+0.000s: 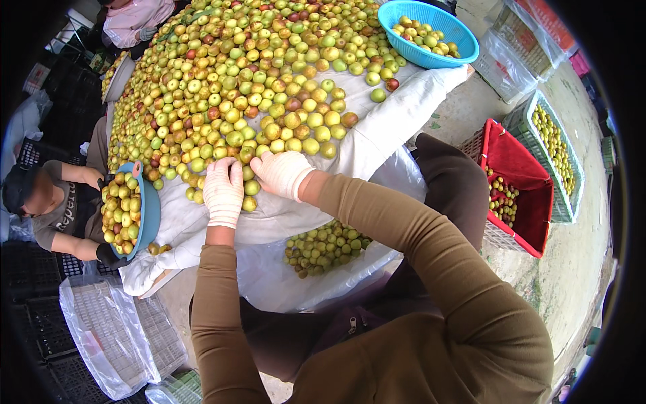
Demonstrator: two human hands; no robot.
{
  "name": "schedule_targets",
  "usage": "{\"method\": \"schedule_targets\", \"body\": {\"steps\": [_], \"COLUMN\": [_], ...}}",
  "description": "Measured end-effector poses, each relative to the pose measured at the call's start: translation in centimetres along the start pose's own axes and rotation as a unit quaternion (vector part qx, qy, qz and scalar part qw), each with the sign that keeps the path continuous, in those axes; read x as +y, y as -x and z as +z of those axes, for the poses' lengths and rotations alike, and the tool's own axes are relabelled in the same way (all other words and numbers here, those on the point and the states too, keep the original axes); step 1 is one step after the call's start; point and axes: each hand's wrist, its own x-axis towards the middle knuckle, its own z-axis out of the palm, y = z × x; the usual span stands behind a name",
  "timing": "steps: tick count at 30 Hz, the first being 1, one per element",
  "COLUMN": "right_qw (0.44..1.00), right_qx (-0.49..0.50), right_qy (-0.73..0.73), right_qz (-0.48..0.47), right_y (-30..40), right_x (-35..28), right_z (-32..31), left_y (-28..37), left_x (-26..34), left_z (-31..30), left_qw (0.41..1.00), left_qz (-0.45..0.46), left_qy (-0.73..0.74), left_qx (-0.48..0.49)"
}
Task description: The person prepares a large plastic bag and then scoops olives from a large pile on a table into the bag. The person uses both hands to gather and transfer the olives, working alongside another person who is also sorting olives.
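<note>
A big heap of green, yellow and reddish-brown jujubes (pixel 237 76) covers a table with a pale cloth (pixel 404 106). At the heap's near edge are both my hands, in white gloves. My left hand (pixel 223 192) reaches forward with its fingertips at the jujubes. My right hand (pixel 284 174) comes in from the right, its fingertips close to my left hand and touching the fruit. Whether either hand grips a jujube cannot be told. A few jujubes lie between the two hands. Below the table edge, more jujubes (pixel 325 250) lie in a clear plastic liner (pixel 267 272) before me.
At the left a co-worker in black gloves holds a blue basin (pixel 149 217) of jujubes; another person is at the top left. A blue basket (pixel 436 58) stands at the table's right corner. Red-lined (pixel 535 202) and green (pixel 575 171) crates stand right, plastic-wrapped crates (pixel 106 328) lower left.
</note>
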Motion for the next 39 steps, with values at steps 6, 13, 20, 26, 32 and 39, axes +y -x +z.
{"method": "schedule_targets", "body": {"steps": [6, 13, 20, 26, 32, 39], "right_qw": [0.998, 0.978, 0.987, 0.987, 0.988, 0.994], "right_qx": [0.047, 0.182, -0.105, -0.121, -0.078, -0.075], "right_qy": [0.043, 0.068, 0.097, 0.085, 0.109, 0.079], "right_qz": [-0.03, 0.076, 0.07, 0.06, 0.081, 0.024], "right_y": [1.2, -0.4, -5.7, -7.7, -6.4, -2.9], "right_x": [1.3, 6.1, 7.0, 5.5, 3.9, 5.9], "right_z": [0.0, -5.3, -6.3, -5.0, -3.9, -6.0], "left_y": [-1.4, -1.7, -0.6, -0.4, 1.1, 0.9], "left_x": [2.0, 3.5, 6.9, 4.8, 2.5, -5.1], "left_z": [-0.7, -0.7, 2.6, 2.0, -0.2, -1.6], "left_qw": [0.995, 0.992, 0.984, 0.982, 0.994, 0.978], "left_qz": [0.063, 0.123, 0.154, 0.173, 0.103, -0.197], "left_qy": [0.001, 0.008, -0.051, -0.06, -0.031, -0.068], "left_qx": [0.073, 0.038, -0.076, -0.04, 0.012, 0.001]}}
